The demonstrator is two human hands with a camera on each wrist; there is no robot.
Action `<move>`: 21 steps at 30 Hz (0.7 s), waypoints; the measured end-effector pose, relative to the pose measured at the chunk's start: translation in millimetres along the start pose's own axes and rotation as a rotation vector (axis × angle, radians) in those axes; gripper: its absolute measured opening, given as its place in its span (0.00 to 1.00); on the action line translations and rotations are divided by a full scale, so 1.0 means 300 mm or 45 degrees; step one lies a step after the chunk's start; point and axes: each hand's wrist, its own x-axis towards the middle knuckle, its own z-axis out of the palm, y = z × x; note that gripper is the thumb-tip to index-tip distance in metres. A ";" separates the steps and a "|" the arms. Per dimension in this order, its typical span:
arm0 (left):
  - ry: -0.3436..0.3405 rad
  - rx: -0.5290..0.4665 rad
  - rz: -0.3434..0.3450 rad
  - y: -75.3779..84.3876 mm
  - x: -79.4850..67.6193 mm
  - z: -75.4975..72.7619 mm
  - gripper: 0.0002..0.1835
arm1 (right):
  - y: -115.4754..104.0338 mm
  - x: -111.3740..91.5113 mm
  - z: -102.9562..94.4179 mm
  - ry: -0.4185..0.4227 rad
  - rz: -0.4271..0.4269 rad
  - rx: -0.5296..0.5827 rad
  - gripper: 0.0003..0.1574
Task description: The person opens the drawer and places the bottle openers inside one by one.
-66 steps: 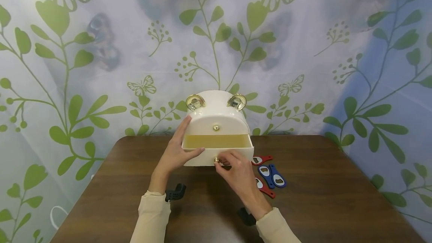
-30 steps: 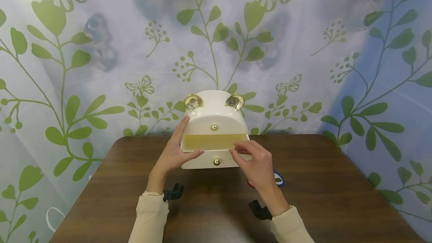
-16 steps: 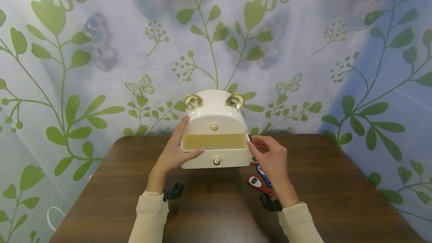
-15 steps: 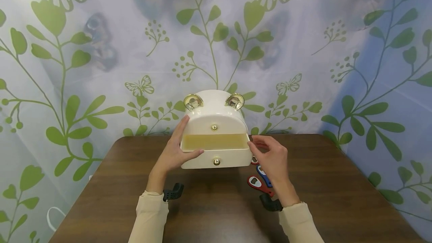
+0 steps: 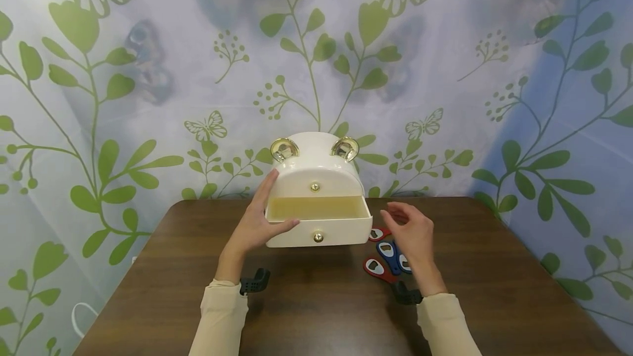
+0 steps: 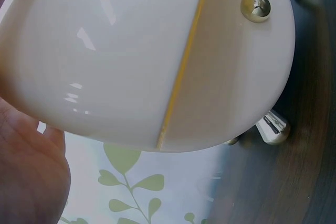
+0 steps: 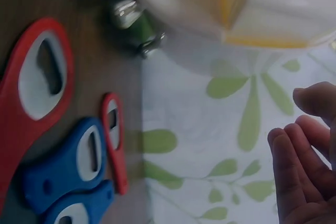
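A glossy white drawer box (image 5: 316,174) with gold ear-like trims stands mid-table. Its lower drawer (image 5: 292,235) is pulled out toward me, showing a yellowish inside, while the upper one with its gold knob (image 5: 315,187) is closed. My left hand (image 5: 253,228) rests against the box's left side, fingers extended and thumb lying straight along the drawer's front edge. To the right of the drawer, my right hand (image 5: 412,234) hovers with loosely bent fingers and nothing in them. Beneath and beside it lie red bottle openers (image 5: 375,267) and blue bottle openers (image 5: 387,251).
The brown wooden table (image 5: 306,312) ends just behind the box, where a leaf-and-butterfly patterned cloth (image 5: 316,70) hangs. In the right wrist view, a shiny metal foot (image 7: 126,14) shows under the box. A white loop (image 5: 81,315) hangs past the table's left edge.
My right hand has let go of the lower drawer's knob, passed along the drawer front and moved off to the right, uncovering the bottle openers. The left hand has stayed in place.
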 end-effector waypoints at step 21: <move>0.007 0.023 0.031 -0.045 0.004 0.003 0.62 | 0.151 -0.034 -0.004 -0.304 0.346 -0.278 0.23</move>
